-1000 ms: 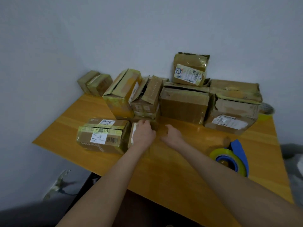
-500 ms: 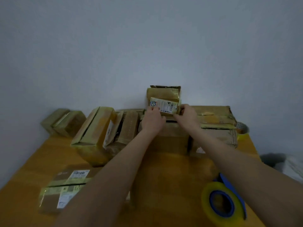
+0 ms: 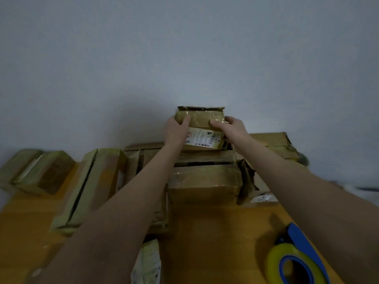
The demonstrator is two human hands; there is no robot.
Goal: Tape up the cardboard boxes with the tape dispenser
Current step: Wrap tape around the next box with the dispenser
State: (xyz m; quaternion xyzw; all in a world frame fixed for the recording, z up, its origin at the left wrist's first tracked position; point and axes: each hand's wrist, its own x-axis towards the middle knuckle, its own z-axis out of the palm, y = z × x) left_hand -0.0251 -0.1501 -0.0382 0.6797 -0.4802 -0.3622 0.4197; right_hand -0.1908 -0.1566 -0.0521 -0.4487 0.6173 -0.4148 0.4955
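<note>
The top box [image 3: 200, 117] is now gripped between the curled fingers [image 3: 185, 120] of the left hand [image 3: 175, 131] and right hand [image 3: 232, 130], both moved up from the table [image 3: 215, 232]; the dispenser [image 3: 295, 261] is left well behind them, taping pending.

Item 1. My left hand [image 3: 176, 131]: set against the left side of the small brown cardboard box [image 3: 202, 119], yellowish-taped with a white label. The left thumb [image 3: 185, 120] lies across the box's near face; the other fingers are hidden behind the box.
Item 2. My left forearm [image 3: 127, 201]: bare, stretched from below-left of the box up to it, wrist straight.
Item 3. My right hand [image 3: 230, 130]: clasps the box's right side. The right thumb [image 3: 216, 122] lies on the near face, and the fingers curl round the right edge.
Item 4. My right forearm [image 3: 297, 181]: bare, stretched from below-right of the box up to it.
Note: the thumbs are apart, with the box gripped between both hands.
</note>
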